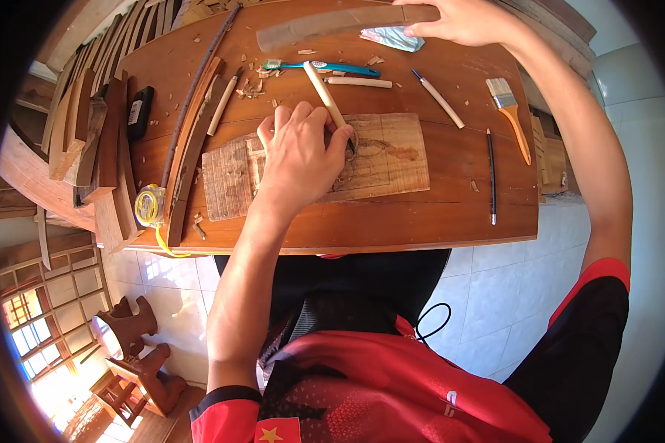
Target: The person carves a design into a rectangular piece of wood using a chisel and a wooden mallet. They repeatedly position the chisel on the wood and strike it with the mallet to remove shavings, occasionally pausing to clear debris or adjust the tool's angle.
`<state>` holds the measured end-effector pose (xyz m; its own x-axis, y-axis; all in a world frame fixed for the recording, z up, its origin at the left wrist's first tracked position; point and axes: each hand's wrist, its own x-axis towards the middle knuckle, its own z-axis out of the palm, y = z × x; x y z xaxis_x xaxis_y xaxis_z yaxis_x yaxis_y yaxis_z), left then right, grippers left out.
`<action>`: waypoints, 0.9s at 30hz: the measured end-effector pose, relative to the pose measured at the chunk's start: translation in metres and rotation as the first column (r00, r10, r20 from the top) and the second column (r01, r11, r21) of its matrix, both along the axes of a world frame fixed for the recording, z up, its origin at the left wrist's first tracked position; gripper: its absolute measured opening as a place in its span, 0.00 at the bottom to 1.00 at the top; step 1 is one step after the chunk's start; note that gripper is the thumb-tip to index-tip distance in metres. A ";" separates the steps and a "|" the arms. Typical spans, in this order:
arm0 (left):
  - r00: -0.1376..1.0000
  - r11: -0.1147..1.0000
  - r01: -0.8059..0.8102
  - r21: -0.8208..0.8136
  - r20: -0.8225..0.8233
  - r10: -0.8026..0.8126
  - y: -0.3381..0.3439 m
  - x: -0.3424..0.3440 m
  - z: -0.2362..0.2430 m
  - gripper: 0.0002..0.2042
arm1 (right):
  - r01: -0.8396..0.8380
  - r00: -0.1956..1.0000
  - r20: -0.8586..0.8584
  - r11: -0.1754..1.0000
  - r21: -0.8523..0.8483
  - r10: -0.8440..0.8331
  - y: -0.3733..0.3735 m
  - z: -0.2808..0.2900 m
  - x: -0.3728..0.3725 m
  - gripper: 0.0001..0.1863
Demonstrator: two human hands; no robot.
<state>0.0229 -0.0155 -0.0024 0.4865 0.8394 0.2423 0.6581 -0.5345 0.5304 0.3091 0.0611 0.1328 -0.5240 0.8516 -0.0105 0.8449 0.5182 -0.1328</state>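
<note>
My left hand (pixel 297 159) is closed around a carving chisel (pixel 322 92) with a pale wooden handle. The chisel leans over a carved wooden board (pixel 395 151), its lower end at the board's surface near my thumb; the exact tip is partly hidden. Pencil-like lines and cut grooves mark the board. At the far side of the table my right hand (pixel 462 22) grips one end of a long wooden bar (pixel 318 28), which is smeared by motion and reaches out to the left, apart from the chisel.
Around the board lie a blue toothbrush (pixel 325 68), other pale-handled chisels (pixel 437 98), a paintbrush (pixel 508 111), a pencil (pixel 491 177) and wood shavings. Wooden strips (pixel 192 159) and a tape measure (pixel 150 207) line the left side. A crumpled packet (pixel 395 38) lies beneath my right hand.
</note>
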 end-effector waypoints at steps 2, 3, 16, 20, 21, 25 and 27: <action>1.000 1.000 0.021 -0.023 -0.019 -0.022 0.002 0.000 0.003 0.13 | 0.170 0.985 0.067 0.947 -0.272 -0.157 -0.010 0.014 0.005 0.16; 0.999 0.999 0.031 -0.036 -0.029 -0.032 0.003 0.000 0.005 0.13 | 0.166 0.985 -0.005 0.949 -0.270 -0.174 -0.013 0.009 0.009 0.16; 0.973 0.974 0.209 -0.091 -0.081 -0.217 0.022 -0.004 0.010 0.12 | 0.431 0.890 -0.017 0.854 -0.292 -0.456 -0.051 -0.011 0.021 0.23; 0.960 0.958 0.246 -0.144 -0.103 -0.262 0.026 0.000 0.016 0.13 | 0.232 0.954 -0.145 0.951 -0.202 -0.263 -0.065 -0.039 0.059 0.28; 0.959 0.958 0.239 -0.159 -0.119 -0.258 0.027 -0.004 0.018 0.13 | 0.460 0.878 0.006 0.839 -0.291 -0.479 -0.072 -0.014 0.030 0.31; 0.949 0.949 0.285 -0.135 -0.099 -0.300 0.027 -0.003 0.019 0.13 | 0.440 0.873 -0.159 0.885 -0.150 -0.461 -0.103 -0.030 0.039 0.23; 0.936 0.941 0.312 -0.131 -0.129 -0.328 0.030 0.000 0.019 0.13 | 0.419 0.870 -0.228 0.900 -0.122 -0.436 -0.108 -0.040 0.045 0.24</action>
<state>0.0229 0.0143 0.0171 0.7566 0.6505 0.0659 0.5364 -0.6751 0.5064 0.3538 -0.0466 0.0930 -0.1022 0.9947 0.0061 0.9181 0.0967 -0.3843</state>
